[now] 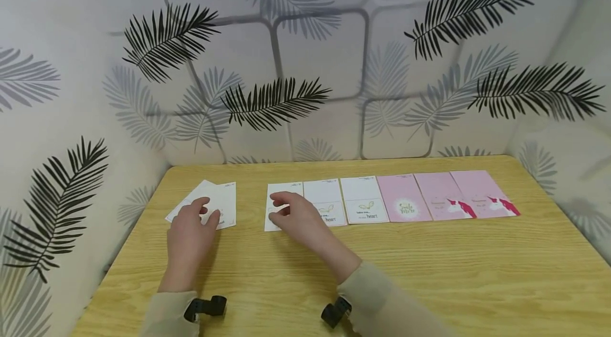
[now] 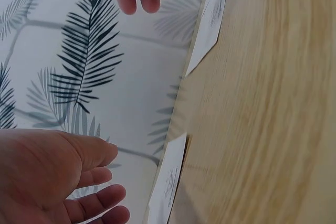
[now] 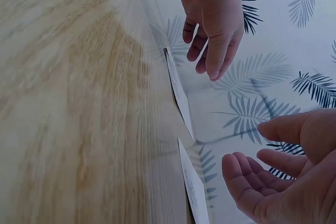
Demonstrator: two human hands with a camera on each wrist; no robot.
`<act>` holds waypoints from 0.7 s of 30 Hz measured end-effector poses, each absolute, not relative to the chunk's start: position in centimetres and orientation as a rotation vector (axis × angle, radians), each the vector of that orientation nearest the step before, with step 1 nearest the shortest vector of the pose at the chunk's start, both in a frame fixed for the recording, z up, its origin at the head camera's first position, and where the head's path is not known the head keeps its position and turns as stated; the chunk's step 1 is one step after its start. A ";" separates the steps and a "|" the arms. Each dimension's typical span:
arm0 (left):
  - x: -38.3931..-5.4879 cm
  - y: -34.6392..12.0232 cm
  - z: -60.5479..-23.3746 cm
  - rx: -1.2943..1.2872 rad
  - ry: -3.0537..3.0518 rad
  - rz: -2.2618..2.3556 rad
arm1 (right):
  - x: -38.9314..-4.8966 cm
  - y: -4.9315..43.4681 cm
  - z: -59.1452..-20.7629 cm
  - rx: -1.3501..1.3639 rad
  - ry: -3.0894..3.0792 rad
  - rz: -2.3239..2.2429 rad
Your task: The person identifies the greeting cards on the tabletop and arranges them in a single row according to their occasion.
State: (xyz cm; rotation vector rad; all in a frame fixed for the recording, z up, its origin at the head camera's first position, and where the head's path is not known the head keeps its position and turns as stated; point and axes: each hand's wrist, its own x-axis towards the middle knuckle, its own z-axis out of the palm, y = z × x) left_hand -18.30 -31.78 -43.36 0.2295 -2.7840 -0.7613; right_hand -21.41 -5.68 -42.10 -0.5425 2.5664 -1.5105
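My left hand (image 1: 190,236) hovers over two overlapping white cards (image 1: 228,195) at the table's left, fingers loosely bent and holding nothing. The lower card is turned at an angle and juts out to the left. Over the leftmost white card (image 1: 282,190) of a row is my right hand (image 1: 307,223), thumb and fingers apart with nothing between them. It partly covers that card and the second white card (image 1: 322,191). In the left wrist view a gap shows between my left hand (image 2: 52,177) and the cards; the right wrist view shows my right hand (image 3: 294,166) relaxed.
The row runs on rightward with a third white card (image 1: 364,191), a pink card (image 1: 398,191) with gold lettering, and two pink unicorn cards (image 1: 434,186). They lie on a wooden table (image 1: 429,268). Behind rises a leaf-patterned wall (image 1: 324,130).
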 end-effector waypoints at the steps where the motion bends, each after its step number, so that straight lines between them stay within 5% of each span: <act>1: -18.4 -32.1 -43.4 0.237 -2.784 -0.759 | -21.4 -5.9 -42.1 -0.537 2.548 -1.528; 21: -19.3 -34.5 -44.9 0.356 -2.841 -0.728 | -20.8 -11.8 -42.9 -0.388 2.273 -1.726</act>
